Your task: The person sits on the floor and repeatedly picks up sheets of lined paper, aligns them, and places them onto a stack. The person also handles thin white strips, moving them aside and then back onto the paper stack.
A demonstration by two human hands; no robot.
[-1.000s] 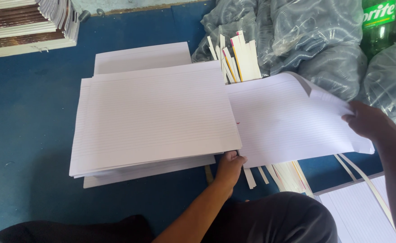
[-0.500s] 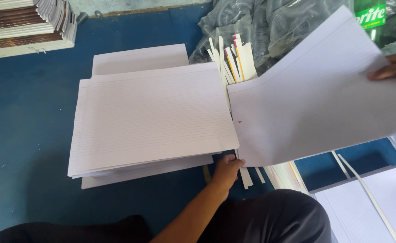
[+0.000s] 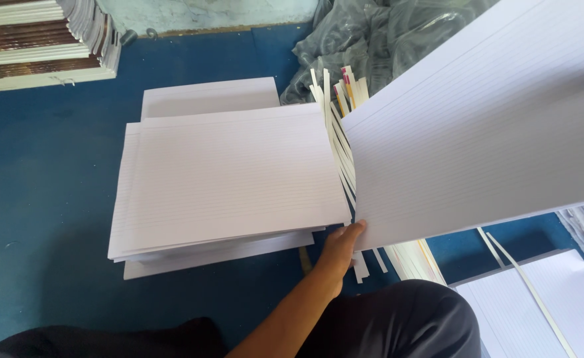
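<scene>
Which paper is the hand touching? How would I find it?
Start at the blue floor and find the flat stack of lined paper in the middle. Just right of it, the left hand touches the bottom corner of a big lined sheet. It is the only paper lifted and tilted up; the others lie flat.

1 lifted sheet — 2 paper stacks — approx.

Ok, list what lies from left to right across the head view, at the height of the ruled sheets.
Blue floor → stack of ruled sheets → bundle of paper strips → lifted ruled sheet, its lower corner pinched by the left hand.
</scene>
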